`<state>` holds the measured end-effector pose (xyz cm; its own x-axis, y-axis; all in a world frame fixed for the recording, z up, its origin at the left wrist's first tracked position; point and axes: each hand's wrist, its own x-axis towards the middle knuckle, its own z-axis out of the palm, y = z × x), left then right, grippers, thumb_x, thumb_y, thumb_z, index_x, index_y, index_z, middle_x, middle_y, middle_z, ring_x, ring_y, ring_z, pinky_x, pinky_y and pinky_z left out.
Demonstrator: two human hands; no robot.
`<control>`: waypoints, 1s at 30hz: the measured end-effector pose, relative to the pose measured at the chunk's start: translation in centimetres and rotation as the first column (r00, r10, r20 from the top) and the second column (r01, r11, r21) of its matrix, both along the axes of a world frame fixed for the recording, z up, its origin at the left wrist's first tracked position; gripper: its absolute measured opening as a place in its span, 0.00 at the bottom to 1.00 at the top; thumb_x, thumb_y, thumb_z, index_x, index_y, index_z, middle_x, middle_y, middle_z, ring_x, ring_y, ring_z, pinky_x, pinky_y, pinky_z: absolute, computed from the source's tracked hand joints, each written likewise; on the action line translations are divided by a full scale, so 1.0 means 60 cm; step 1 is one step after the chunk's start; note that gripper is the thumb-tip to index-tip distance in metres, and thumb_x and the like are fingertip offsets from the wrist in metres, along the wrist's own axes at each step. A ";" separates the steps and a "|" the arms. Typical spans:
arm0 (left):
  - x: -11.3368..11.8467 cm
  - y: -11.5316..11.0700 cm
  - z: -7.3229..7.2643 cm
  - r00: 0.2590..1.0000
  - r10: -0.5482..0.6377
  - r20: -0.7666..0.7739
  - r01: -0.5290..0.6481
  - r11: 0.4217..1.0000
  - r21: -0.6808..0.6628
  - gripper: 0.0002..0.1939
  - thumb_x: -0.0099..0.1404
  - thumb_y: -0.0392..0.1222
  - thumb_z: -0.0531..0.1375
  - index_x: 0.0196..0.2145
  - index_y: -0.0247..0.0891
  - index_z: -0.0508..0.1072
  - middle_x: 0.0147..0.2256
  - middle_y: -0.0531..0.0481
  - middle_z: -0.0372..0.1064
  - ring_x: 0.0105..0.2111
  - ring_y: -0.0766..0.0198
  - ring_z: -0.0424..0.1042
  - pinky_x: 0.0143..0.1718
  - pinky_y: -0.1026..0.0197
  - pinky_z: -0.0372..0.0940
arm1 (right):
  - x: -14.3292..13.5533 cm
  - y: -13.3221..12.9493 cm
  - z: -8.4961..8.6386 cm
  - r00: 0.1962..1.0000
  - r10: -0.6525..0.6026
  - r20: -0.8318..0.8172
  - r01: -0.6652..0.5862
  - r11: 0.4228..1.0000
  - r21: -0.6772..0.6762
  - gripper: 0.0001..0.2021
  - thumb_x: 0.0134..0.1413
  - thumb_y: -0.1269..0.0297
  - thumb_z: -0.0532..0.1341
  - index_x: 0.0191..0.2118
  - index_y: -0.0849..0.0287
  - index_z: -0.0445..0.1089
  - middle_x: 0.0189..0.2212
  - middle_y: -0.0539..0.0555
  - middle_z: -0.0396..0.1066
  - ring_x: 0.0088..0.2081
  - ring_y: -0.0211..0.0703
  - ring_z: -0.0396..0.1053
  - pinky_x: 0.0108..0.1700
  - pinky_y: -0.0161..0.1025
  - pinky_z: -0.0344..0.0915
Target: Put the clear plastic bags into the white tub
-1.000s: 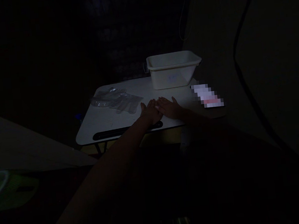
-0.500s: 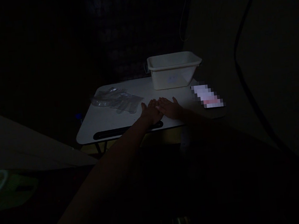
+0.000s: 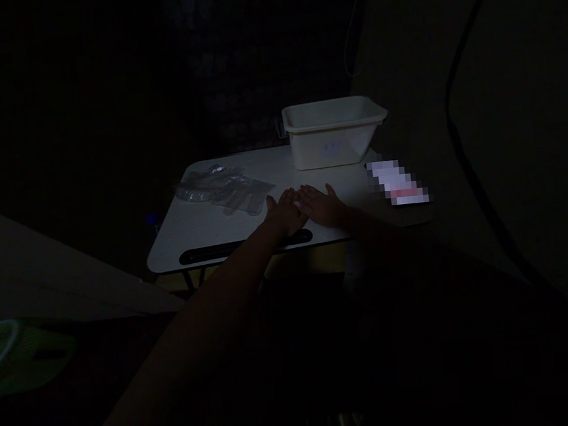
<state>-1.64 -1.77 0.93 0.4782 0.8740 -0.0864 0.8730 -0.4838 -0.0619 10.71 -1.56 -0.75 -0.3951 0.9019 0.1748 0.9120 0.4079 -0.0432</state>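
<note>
The left grip (image 3: 287, 217) and right grip (image 3: 322, 207) lie wide, palms down with fingers extended, over the white counter (image 3: 185, 230); their fingers meet, though in the dimness I cannot tell which overlaps which. A crumpled clear plastic bag (image 3: 229, 189) lies to the left, its near end just beside the left thumb. Beyond both hands, a white plastic tub (image 3: 328, 147) stands upright. Right of the right grip sits a bright flat object (image 3: 399, 185), too pixelated to identify. The left wrist crosses the counter's dark slot (image 3: 207, 253).
</note>
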 end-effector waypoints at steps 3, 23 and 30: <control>0.001 0.002 -0.001 1.000 0.007 -0.020 -0.007 1.000 0.000 0.30 0.61 0.49 0.34 0.58 0.30 0.40 0.59 0.39 0.35 0.58 0.56 0.35 0.51 0.39 0.38 | 0.000 0.000 0.002 1.000 -0.002 0.030 0.002 1.000 -0.017 0.25 0.56 0.56 0.35 0.55 0.61 0.51 0.57 0.58 0.47 0.57 0.45 0.43 0.54 0.58 0.41; -0.007 0.001 0.000 0.999 0.025 -0.033 -0.025 1.000 0.017 0.29 0.61 0.47 0.35 0.58 0.31 0.40 0.58 0.40 0.37 0.58 0.56 0.36 0.51 0.39 0.38 | -0.012 0.005 -0.001 1.000 0.014 0.001 -0.014 1.000 -0.014 0.26 0.56 0.56 0.34 0.55 0.63 0.50 0.57 0.60 0.48 0.57 0.46 0.44 0.53 0.60 0.41; -0.007 0.003 -0.001 0.999 0.033 -0.041 -0.032 0.999 0.013 0.30 0.60 0.48 0.34 0.57 0.31 0.41 0.58 0.41 0.37 0.58 0.57 0.37 0.51 0.39 0.38 | -0.013 0.008 -0.001 1.000 -0.007 0.025 0.008 0.999 -0.044 0.26 0.56 0.56 0.34 0.56 0.62 0.49 0.57 0.58 0.47 0.57 0.45 0.43 0.53 0.58 0.42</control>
<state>-2.07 -1.58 0.87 0.4457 0.8901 -0.0950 0.8848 -0.4542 -0.1040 9.90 -1.05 -0.82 -0.3924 0.9113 0.1247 0.9159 0.3996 -0.0385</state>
